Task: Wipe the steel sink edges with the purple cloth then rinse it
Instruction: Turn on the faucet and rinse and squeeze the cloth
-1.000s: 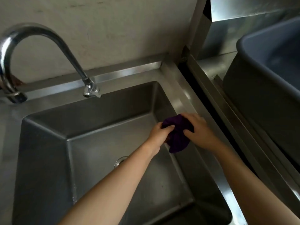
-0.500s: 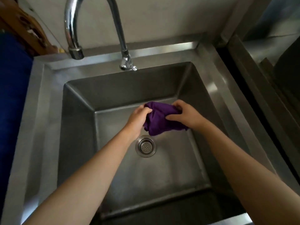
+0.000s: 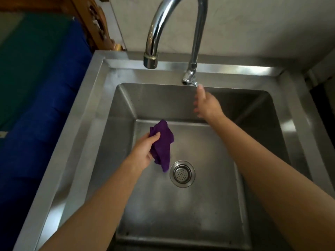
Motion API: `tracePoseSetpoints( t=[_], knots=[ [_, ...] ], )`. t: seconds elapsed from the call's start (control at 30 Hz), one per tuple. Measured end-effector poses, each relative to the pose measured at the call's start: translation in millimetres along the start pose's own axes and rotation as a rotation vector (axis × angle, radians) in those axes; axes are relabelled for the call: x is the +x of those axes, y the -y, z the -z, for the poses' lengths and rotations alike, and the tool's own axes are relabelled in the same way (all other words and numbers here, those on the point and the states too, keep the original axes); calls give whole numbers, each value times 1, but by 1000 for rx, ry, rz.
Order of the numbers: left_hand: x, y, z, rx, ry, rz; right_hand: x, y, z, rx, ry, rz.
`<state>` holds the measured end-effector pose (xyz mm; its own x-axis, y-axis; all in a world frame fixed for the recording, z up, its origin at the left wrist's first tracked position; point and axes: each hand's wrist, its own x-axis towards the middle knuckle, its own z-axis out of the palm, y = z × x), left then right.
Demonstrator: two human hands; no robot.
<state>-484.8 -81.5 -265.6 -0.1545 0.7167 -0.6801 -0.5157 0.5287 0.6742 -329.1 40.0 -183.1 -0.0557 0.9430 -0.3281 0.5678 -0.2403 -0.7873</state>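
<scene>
No legible text, labels, brands, numbers or signs were visible anywhere in the view.
</scene>
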Motion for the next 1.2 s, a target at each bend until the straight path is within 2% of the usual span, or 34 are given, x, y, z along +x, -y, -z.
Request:
tracePoseSetpoints(
  t=[0.07, 0.13, 0.47, 0.7, 0.9, 1.2],
  knots=[
    [4, 2, 3, -41, -29, -11, 14, 10, 2, 181, -3, -94],
    [8, 2, 4, -64, -47, -30, 26, 14, 3, 182, 51, -165],
    [31, 12, 7, -258, -34, -108, 63, -3, 12, 373, 332, -117],
    [34, 11, 18, -318, -43, -80, 58, 18, 4, 326, 142, -92],
    [39, 1, 21, -348, -8, -81, 59, 27, 2, 186, 33, -119],
    [57, -6, 20, -353, 11, -36, 70, 33, -4, 103, -41, -117]
  ],
)
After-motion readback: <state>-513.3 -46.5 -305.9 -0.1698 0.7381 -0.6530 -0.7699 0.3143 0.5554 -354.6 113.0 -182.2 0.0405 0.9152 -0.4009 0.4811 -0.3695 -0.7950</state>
